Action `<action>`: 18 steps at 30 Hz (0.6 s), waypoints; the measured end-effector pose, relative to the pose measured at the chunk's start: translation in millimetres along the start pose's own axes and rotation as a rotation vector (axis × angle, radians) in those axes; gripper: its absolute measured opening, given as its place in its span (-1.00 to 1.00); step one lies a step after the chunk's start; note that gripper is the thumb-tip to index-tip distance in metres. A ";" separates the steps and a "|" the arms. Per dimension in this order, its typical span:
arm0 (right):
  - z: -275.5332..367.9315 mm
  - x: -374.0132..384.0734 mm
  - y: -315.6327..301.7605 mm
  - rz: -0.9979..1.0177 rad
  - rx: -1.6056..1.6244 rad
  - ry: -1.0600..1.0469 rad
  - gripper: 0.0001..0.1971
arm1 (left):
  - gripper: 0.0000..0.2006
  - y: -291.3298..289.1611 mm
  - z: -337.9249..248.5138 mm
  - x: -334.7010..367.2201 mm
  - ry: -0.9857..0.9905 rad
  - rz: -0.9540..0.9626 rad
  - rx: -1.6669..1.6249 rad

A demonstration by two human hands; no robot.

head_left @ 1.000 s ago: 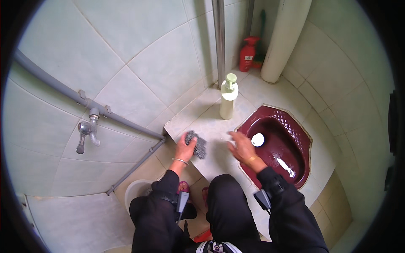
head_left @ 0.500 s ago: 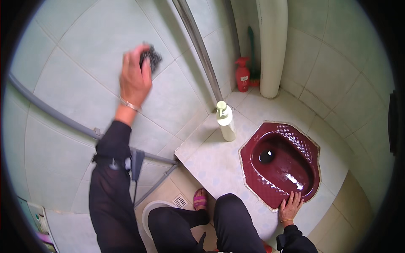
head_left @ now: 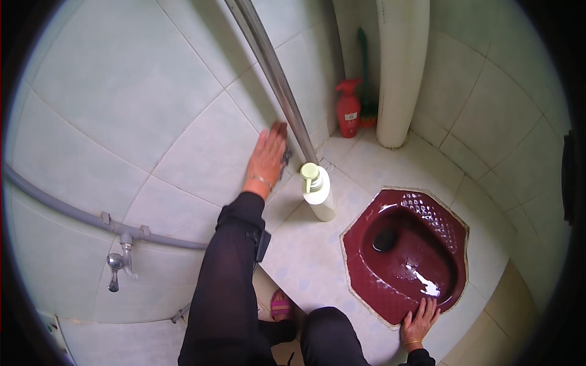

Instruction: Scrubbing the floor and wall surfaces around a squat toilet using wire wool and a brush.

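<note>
My left hand (head_left: 267, 155) is against the pale tiled wall (head_left: 189, 116), just left of a metal pole (head_left: 273, 68). Under its fingers is a dark, wiry scouring pad (head_left: 285, 157), mostly hidden by the hand. My right hand (head_left: 420, 323) lies flat with its fingers stretched out over the near rim of a dark red squat toilet (head_left: 373, 296). Between the left hand and the toilet stands a whitish pump bottle (head_left: 320, 198) with a light green top, upright on the tiled platform (head_left: 305, 256).
A red spray bottle (head_left: 348, 113) and a green-handled brush (head_left: 364, 67) stand in the far corner beside a thick white pipe (head_left: 403, 73). On the left, a grey pipe (head_left: 61, 204) with a metal tap (head_left: 122, 262) runs along the wall. The platform edge drops to the floor near my feet.
My left hand has moved down and to the right with the scouring pad, closer to the pole and pump bottle. The view has shifted, bringing the tap into sight. My right hand stays on the rim.
</note>
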State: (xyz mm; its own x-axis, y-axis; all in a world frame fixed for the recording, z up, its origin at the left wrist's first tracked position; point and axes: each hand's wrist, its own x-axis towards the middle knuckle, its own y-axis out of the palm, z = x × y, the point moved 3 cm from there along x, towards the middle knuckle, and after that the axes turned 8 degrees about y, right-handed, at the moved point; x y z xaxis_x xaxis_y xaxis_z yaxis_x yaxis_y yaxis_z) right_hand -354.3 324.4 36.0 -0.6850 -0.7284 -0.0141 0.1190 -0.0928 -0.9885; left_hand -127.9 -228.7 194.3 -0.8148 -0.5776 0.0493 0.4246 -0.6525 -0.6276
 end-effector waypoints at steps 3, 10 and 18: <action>-0.7 -0.2 -3.5 0.004 0.018 0.011 -0.38 | -0.40 -3.9 32.2 -15.9 0.021 -0.097 0.107; 4.8 -0.1 -31.0 -0.104 0.032 -0.030 -0.46 | -0.90 -199.2 244.7 15.6 -0.174 -0.807 0.428; 7.7 0.3 -35.9 -0.114 0.081 -0.026 -0.46 | -0.66 -275.1 346.4 33.3 -0.279 -0.877 0.489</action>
State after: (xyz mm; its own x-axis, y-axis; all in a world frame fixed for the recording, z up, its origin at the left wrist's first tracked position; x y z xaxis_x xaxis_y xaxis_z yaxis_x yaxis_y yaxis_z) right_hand -353.3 322.3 72.7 -0.6784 -0.7274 0.1029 0.1000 -0.2301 -0.9680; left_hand -135.1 -238.3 637.7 -0.8207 0.1433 0.5531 -0.1084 -0.9895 0.0956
